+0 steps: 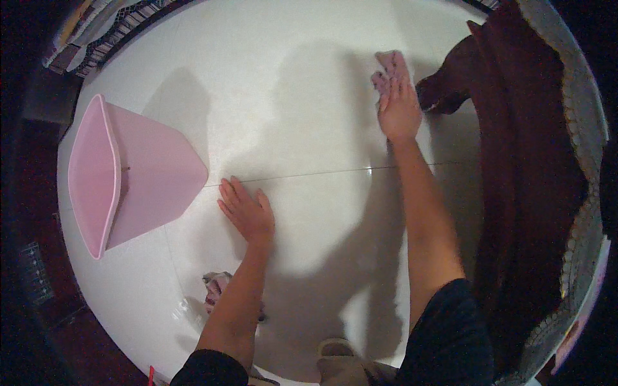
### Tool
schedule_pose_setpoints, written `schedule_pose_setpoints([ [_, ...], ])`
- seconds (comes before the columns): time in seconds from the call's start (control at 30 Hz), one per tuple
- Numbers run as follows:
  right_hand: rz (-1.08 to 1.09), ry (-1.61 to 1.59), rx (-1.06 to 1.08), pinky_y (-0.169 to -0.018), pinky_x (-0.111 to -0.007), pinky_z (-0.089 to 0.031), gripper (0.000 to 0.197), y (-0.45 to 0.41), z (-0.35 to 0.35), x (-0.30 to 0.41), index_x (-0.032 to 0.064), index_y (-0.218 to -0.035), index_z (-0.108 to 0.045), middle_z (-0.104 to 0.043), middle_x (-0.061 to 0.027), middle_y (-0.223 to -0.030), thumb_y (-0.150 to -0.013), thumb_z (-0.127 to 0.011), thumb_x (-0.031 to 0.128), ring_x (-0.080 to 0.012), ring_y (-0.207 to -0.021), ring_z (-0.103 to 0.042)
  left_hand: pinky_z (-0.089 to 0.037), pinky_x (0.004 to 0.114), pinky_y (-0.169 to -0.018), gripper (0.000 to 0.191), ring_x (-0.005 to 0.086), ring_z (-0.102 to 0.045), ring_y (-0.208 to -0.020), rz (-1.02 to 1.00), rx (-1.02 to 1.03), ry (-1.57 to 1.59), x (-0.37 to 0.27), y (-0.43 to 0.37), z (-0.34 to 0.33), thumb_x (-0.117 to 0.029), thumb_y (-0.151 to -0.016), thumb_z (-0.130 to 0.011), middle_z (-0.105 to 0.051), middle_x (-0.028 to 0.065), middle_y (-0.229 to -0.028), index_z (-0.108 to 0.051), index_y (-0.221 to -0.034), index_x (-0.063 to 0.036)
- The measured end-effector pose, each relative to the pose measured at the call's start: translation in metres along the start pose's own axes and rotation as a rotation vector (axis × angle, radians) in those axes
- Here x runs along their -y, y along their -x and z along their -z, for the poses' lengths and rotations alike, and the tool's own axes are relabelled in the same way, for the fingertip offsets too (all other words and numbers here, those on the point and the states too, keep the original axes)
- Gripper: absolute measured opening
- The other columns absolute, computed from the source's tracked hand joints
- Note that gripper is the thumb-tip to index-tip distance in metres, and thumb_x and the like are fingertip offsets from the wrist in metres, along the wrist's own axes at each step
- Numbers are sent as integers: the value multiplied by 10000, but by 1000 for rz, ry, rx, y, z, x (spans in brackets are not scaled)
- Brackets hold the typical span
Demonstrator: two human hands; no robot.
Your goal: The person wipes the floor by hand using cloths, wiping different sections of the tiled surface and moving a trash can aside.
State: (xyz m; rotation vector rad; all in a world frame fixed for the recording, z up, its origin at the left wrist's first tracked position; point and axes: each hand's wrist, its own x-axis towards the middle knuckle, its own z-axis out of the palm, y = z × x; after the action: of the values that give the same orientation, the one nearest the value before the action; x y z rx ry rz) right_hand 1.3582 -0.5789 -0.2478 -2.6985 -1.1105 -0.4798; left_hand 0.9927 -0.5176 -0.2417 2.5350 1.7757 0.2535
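My right hand (400,116) presses a pinkish patterned cloth (393,65) against the pale tiled floor (309,130), beside the carved leg (446,79) of dark wooden furniture. Part of the cloth is hidden under the palm. Lower and to the left, my left hand (249,212) rests on the floor with its fingers spread and nothing in it. Just beyond those fingertips stands a pink plastic bin (154,173), its wide mouth facing the camera at an angle. A second crumpled cloth (216,289) lies partly behind my left forearm.
Dark wooden furniture (521,169) with a light, lace-edged cover (582,96) runs along the right side. More dark furniture (38,202) borders the left. Clear crumpled plastic (186,311) lies near the second cloth. A slipper (335,347) shows at the bottom.
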Motion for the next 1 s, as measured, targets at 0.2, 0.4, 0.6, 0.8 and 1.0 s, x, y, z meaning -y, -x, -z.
schedule_pose_setpoints([
  [0.2,-39,33,25,-1103,-405,-295,546,-58,-26,-13,16,-1400,-374,-374,-184,-1441,-956,-375,333,-331,-1332,-348,-132,530,-1136,680,376,-202,-1395,-51,-85,36,-7,-4,4,-247,-858,-526,-232,234,-1490,-262,-1413,46],
  [0.4,-66,97,89,-1122,-408,-261,549,-79,-45,-28,8,-1408,-355,-335,-190,-1469,-966,-353,333,-337,-1368,-300,-135,532,-1136,700,383,-205,-1392,-63,-47,14,-8,3,1,-235,-843,-542,-239,237,-1487,-252,-1413,50],
  [0.6,31,71,2,-1082,-423,-319,496,-58,-21,-21,-6,-1365,-405,-410,-207,-1412,-964,-392,285,-364,-1301,-389,-130,524,-1142,726,367,-203,-1397,-68,-56,-44,-7,1,-3,-245,-841,-554,-230,231,-1494,-236,-1424,47],
  [0.8,77,-182,7,-984,-444,-420,443,63,33,24,53,-1301,-509,-510,-173,-1319,-881,-542,190,-369,-1177,-506,-114,503,-1153,719,344,-194,-1405,-49,-38,-32,-1,0,5,-238,-843,-547,-224,225,-1498,-236,-1426,47],
  [1.0,196,-574,-57,-904,-420,-458,337,46,40,48,31,-1161,-593,-604,-170,-1145,-828,-540,41,-351,-1058,-569,-105,507,-1152,707,353,-184,-1408,-36,-5,-34,-7,1,2,-242,-847,-535,-215,230,-1501,-245,-1423,47],
])
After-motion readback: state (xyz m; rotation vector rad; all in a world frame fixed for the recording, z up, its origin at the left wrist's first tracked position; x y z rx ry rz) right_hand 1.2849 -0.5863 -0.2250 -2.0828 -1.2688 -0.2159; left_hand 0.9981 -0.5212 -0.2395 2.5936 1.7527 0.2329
